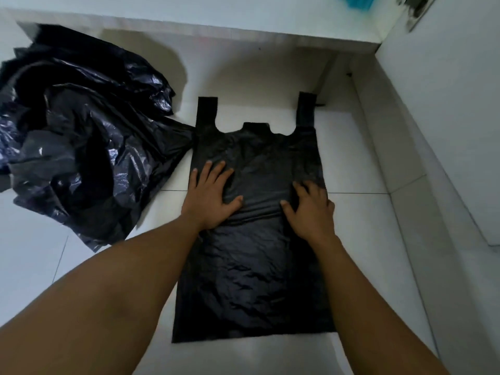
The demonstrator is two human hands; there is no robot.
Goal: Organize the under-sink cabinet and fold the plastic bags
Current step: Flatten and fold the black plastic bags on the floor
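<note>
Fingers (216,174) of the left hand (209,201) spread flat, pressing the black bag (254,266) mid-body. The right hand (311,209) has its fingers a bit bent on the bag's right side, touching it, w/ no pinch I can see. The bag lies flat on the white floor tiles (365,239), handles (207,109) pointing away, just right of a crumpled pile of black bags (81,136). My read from the remote feed: thin film, v. light, soft, prob. slick on tile, so it'll skate & trap air unless a palm pins it. Best hold: pinch a long side edge or bottom corner, other hand as anchor. Handles likely stretch or tear if tugged.
</note>
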